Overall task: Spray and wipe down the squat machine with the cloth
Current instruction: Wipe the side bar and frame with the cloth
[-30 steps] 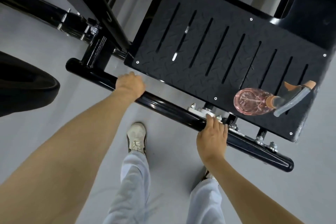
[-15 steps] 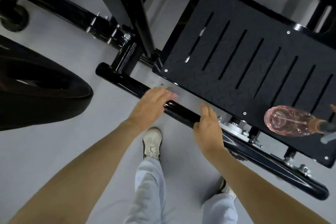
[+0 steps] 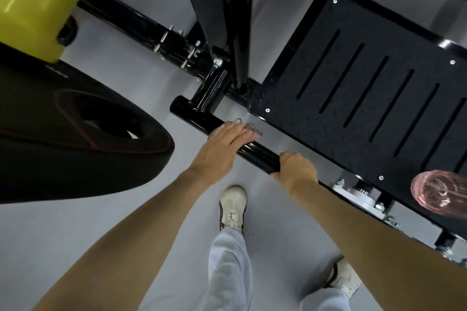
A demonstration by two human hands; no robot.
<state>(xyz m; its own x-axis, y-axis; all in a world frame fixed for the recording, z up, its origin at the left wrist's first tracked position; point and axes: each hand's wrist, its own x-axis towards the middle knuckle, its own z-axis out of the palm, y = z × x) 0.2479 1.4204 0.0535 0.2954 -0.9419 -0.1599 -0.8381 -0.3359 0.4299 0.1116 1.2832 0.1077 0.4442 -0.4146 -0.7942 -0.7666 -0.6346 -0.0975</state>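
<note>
- Black-lacquered base tube (image 3: 202,121) of the squat machine, running from a capped left end rightward along the near edge of the footplate (image 3: 353,108); the stretch under the wipe right now.
- Patterned, mesh-like cloth (image 3: 254,131) pressed onto that tube, mostly hidden, peeking out past the fingertips on the far side.
- Left hand (image 3: 225,141) laid over the cloth with fingers fairly straight and close together, pressing down rather than gripping; flatter than a second ago, when curled over the tube like a fist with no cloth showing.
- Right hand (image 3: 297,169) just to the right of it, fingers wrapped round the tube and holding on; slid leftward over the last second, away from the bolted bracket (image 3: 358,192) and up close to the left hand.
- Likely meaning: wiping of the base tube well under way, with the short run up to the capped end probably still to cover.
- Pink spray bottle (image 3: 439,192) lying on its side on the right part of the footplate, well apart from both hands and partly cut off at the frame edge; apparently set aside while wiping.
- Farther out: black weight plate (image 3: 75,139) at the left, something yellow (image 3: 30,2) and blurred at the far left, grey floor (image 3: 101,235), white shoe (image 3: 232,209) near, below the hands.
</note>
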